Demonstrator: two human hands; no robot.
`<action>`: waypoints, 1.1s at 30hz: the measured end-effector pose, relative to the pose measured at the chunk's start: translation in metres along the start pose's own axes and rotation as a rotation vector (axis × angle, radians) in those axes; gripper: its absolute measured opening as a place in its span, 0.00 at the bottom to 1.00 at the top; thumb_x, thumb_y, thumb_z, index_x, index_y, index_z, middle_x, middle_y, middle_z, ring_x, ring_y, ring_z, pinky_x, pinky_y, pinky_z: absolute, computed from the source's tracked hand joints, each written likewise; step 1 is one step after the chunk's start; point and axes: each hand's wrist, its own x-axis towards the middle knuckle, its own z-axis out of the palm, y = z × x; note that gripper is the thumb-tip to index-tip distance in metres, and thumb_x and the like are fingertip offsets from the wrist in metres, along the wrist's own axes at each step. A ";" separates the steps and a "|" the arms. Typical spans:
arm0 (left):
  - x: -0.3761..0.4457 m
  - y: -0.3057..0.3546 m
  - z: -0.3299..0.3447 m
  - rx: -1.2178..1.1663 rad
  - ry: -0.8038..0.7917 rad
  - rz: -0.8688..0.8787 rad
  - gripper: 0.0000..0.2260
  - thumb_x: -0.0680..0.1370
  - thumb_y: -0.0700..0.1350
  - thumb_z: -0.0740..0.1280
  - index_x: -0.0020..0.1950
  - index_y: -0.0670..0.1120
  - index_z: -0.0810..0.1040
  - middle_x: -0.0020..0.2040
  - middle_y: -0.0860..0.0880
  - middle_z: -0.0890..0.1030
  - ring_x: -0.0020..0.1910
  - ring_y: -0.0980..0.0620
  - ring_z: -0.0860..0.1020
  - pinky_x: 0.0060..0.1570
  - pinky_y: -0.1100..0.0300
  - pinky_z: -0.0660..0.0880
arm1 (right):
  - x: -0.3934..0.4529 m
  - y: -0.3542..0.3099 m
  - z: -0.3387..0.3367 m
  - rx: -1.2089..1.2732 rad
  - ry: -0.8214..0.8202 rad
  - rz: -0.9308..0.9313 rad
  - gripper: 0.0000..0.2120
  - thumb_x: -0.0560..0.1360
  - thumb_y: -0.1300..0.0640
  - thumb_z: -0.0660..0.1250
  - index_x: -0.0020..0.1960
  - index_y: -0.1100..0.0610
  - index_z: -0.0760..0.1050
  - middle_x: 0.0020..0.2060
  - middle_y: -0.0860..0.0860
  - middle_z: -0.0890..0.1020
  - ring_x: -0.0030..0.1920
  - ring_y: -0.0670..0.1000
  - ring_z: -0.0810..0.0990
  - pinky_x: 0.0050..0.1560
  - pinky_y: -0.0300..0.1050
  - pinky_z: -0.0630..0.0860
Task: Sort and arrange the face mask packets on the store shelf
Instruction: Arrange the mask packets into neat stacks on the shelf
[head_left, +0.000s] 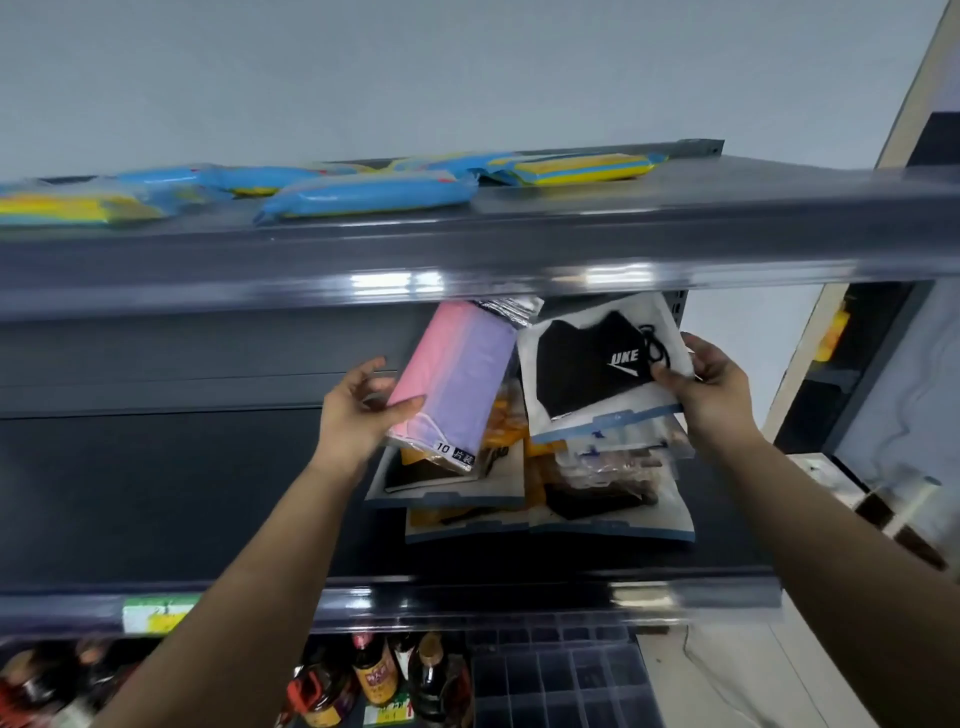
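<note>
My left hand (358, 410) grips a pink and purple mask packet (457, 379) by its lower left corner, thumb on its front, and holds it tilted above the middle shelf (166, 493). My right hand (711, 384) pinches the right edge of a clear packet with a black mask (592, 364) inside, also lifted. Under both packets lies a messy pile of mask packets (571, 493), black and orange ones, at the right end of the shelf. Their upper ends are hidden behind the top shelf's front rail.
The top shelf (571, 234) carries several blue and yellow packets (363, 195). The left part of the middle shelf is bare dark board. Below, bottles (374, 670) stand on the left and a dark divider grid (561, 675) on the right. A price tag (156, 613) sits on the rail.
</note>
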 end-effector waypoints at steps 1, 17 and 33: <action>-0.007 0.001 -0.002 -0.035 0.021 0.013 0.24 0.67 0.27 0.71 0.60 0.42 0.73 0.37 0.50 0.79 0.36 0.57 0.80 0.40 0.62 0.79 | -0.007 -0.002 -0.001 0.048 -0.010 -0.001 0.19 0.73 0.70 0.67 0.62 0.59 0.73 0.44 0.50 0.80 0.41 0.48 0.82 0.41 0.36 0.80; -0.140 0.007 -0.091 -0.180 0.372 0.101 0.20 0.70 0.31 0.71 0.59 0.42 0.75 0.45 0.47 0.80 0.40 0.56 0.79 0.43 0.67 0.77 | -0.143 -0.010 0.042 0.455 -0.273 0.081 0.36 0.57 0.56 0.74 0.64 0.62 0.73 0.46 0.47 0.86 0.49 0.46 0.84 0.48 0.38 0.80; -0.231 0.028 -0.310 -0.165 0.692 0.133 0.20 0.69 0.31 0.72 0.58 0.45 0.74 0.40 0.51 0.80 0.36 0.57 0.78 0.43 0.65 0.77 | -0.292 0.000 0.234 0.499 -0.414 0.327 0.22 0.73 0.72 0.64 0.65 0.57 0.72 0.44 0.46 0.86 0.48 0.48 0.83 0.54 0.46 0.80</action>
